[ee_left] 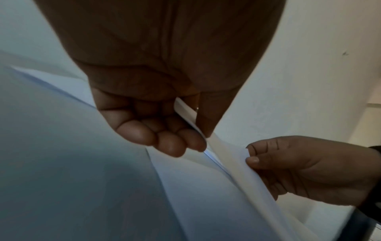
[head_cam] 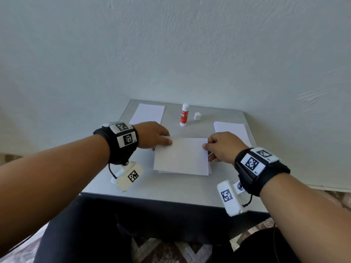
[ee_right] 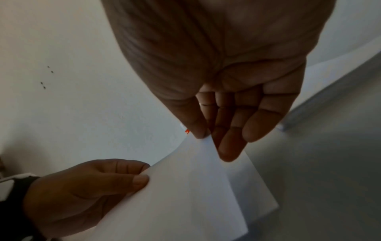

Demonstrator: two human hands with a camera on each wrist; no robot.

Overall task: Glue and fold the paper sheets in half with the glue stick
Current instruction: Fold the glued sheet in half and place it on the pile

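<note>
Left hand [head_cam: 152,134] and right hand [head_cam: 223,146] each pinch the paper sheet [head_cam: 181,155]; only the head view shows the glue stick [head_cam: 184,114] at twelve o'clock.

No text can be read. The glue stick [head_cam: 184,115] has white lettering on its red label, too blurred to make out. The wristbands [head_cam: 126,138] carry black-and-white square code markers with tiny illegible characters beside them.

Bare table [head_cam: 144,179] nearside; glue stick [head_cam: 184,114], cap [head_cam: 197,116] stand behind.
</note>
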